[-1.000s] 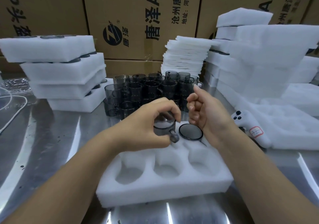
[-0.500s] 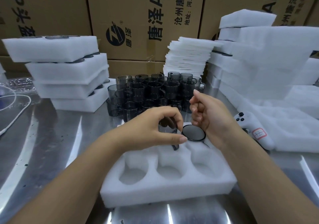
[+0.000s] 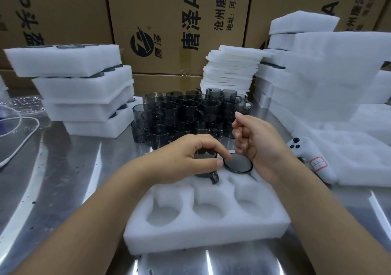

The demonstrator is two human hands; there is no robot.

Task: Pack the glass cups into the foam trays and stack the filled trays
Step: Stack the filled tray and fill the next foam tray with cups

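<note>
A white foam tray (image 3: pixel 207 234) with round pockets lies on the steel table in front of me. My left hand (image 3: pixel 186 160) grips a smoky glass cup (image 3: pixel 208 174) from above and has it low in the middle pocket of the far row, handle toward me. A second glass cup (image 3: pixel 238 163) sits in the far right pocket. Just above that cup my right hand (image 3: pixel 251 141) hovers with curled fingers and holds nothing. Several loose smoky cups (image 3: pixel 186 114) stand clustered behind the tray. The three near pockets hold no cups.
Stacked filled foam trays (image 3: pixel 80 88) stand at the left. Thin foam sheets (image 3: pixel 230 69) are piled behind the cups, and more foam trays (image 3: pixel 328 67) rise at the right. A white controller (image 3: pixel 311 158) lies right of the tray. Cardboard boxes (image 3: pixel 173 20) form the back wall. A white cable (image 3: pixel 19 143) lies far left.
My left hand has lowered the cup deeper into the middle far pocket. My right hand has stayed curled above the seated cup.
</note>
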